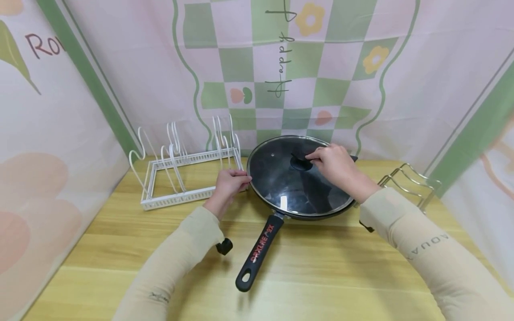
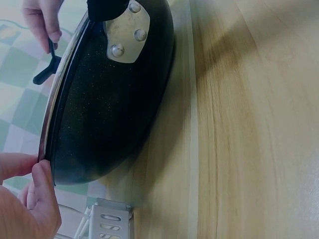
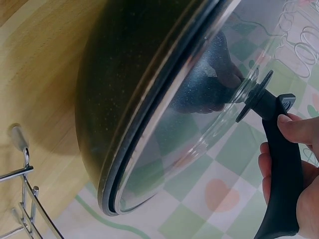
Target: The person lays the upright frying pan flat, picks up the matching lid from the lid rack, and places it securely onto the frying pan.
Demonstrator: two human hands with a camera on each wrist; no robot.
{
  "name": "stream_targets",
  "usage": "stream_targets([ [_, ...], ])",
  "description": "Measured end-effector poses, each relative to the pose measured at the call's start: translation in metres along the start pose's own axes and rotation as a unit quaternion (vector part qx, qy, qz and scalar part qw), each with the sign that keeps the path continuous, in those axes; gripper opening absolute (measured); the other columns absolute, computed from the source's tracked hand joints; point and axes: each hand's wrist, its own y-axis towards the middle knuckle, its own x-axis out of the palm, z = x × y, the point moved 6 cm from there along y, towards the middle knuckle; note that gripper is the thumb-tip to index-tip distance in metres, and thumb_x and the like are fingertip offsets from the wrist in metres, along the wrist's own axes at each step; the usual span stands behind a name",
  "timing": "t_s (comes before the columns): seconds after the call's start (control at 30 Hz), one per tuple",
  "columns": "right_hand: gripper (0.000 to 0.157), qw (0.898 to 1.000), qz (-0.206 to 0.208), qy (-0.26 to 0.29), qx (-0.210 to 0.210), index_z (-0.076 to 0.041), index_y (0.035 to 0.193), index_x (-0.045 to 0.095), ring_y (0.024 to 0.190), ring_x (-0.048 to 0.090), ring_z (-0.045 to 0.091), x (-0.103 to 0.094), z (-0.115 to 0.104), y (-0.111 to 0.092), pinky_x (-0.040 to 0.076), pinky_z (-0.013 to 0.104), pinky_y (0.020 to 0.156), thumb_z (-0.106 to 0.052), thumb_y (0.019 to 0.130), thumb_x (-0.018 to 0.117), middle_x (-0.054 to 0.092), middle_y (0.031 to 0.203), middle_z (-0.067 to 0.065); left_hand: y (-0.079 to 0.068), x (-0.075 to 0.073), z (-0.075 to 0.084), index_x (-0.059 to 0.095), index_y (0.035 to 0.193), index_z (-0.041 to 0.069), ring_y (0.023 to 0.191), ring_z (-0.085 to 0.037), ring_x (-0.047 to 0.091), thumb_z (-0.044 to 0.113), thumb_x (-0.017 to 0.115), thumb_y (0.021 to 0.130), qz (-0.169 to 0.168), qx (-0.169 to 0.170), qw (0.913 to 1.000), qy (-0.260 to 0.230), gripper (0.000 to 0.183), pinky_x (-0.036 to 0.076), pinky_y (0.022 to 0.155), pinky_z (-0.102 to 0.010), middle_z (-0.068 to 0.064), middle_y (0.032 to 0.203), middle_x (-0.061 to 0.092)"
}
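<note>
A black frying pan [image 2: 109,109] stands on the wooden table with a round glass lid [image 1: 263,167] over it. Its long black handle [image 1: 261,254] points toward me, slightly left. My right hand [image 1: 335,165] grips the black lid knob [image 3: 281,164], fingers and thumb wrapped round its stem. At the left side, my left hand [image 1: 230,183] pinches the lid's metal rim [image 2: 49,114] between thumb and fingers. In the right wrist view, the lid's edge lies close along the pan's rim [image 3: 107,199].
A white dish rack [image 1: 160,204] with tall wire dividers stands left of the pan, close to my left hand. On the right, a metal wire rack [image 1: 417,180] sits partly behind my right sleeve. A patterned cloth [image 1: 297,62] hangs directly behind the pan.
</note>
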Motion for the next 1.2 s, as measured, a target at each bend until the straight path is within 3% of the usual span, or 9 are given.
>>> stream_targets([
  [0.37, 0.019, 1.000, 0.004, 0.006, 0.004, 0.000, 0.110, 0.078, 0.080, 0.061, 0.039, 0.0000, 0.0030, -0.0006, 0.048, 0.048, 0.075, 0.002, 0.095, 0.067, 0.075, 0.106, 0.019, -0.0010, 0.0016, 0.0005, 0.068, 0.112, -0.015, 0.075, -0.014, 0.065, -0.010, 0.072, 0.089, -0.001, 0.008, 0.9999, 0.015, 0.024, 0.056, 0.094, -0.043, -0.022, 0.104, 0.069],
  [0.97, 0.020, 1.000, -0.004, 0.006, 0.003, 0.000, 0.111, 0.078, 0.086, 0.063, 0.041, -0.0016, 0.0022, 0.0003, 0.048, 0.050, 0.079, 0.002, 0.095, 0.067, 0.074, 0.107, 0.020, -0.0029, 0.0029, 0.0017, 0.068, 0.111, -0.015, 0.077, -0.015, 0.066, -0.010, 0.071, 0.089, 0.004, 0.025, 0.9992, 0.031, 0.024, 0.055, 0.096, -0.046, -0.023, 0.105, 0.069],
  [1.2, 0.019, 1.000, -0.002, 0.007, 0.007, 0.000, 0.111, 0.078, 0.087, 0.063, 0.041, -0.0013, 0.0043, -0.0015, 0.047, 0.049, 0.078, 0.001, 0.096, 0.066, 0.074, 0.107, 0.020, -0.0034, 0.0042, -0.0002, 0.067, 0.110, -0.016, 0.076, -0.016, 0.066, -0.011, 0.071, 0.088, 0.004, 0.029, 0.9993, 0.022, 0.022, 0.056, 0.094, -0.045, -0.020, 0.098, 0.069],
])
